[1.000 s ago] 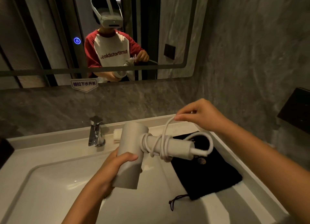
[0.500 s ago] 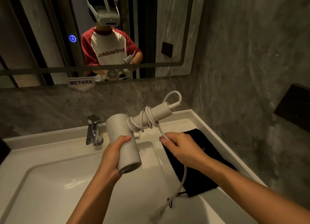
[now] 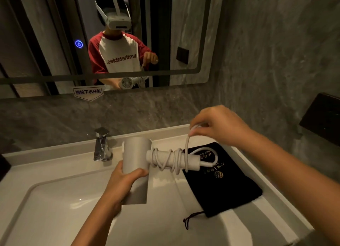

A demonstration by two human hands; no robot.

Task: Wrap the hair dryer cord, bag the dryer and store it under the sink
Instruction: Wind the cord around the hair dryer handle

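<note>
A white hair dryer (image 3: 137,153) is held over the sink, its barrel upright and its handle pointing right. My left hand (image 3: 123,183) grips the barrel from below. The white cord (image 3: 170,161) is wound in several loops around the handle. My right hand (image 3: 219,126) pinches the cord's free end above the handle's tip. A black drawstring bag (image 3: 226,188) with gold print lies flat on the counter to the right, under the handle, its drawstring trailing toward the basin.
The white sink basin (image 3: 55,205) fills the lower left, with a chrome faucet (image 3: 102,144) at its back. A mirror (image 3: 46,34) on the grey stone wall reflects a person. A dark box (image 3: 323,118) is fixed on the right wall.
My right hand went from below the handle up to above its tip, carrying the cord around in another loop. The dryer handle swung from tilted up back to level.
</note>
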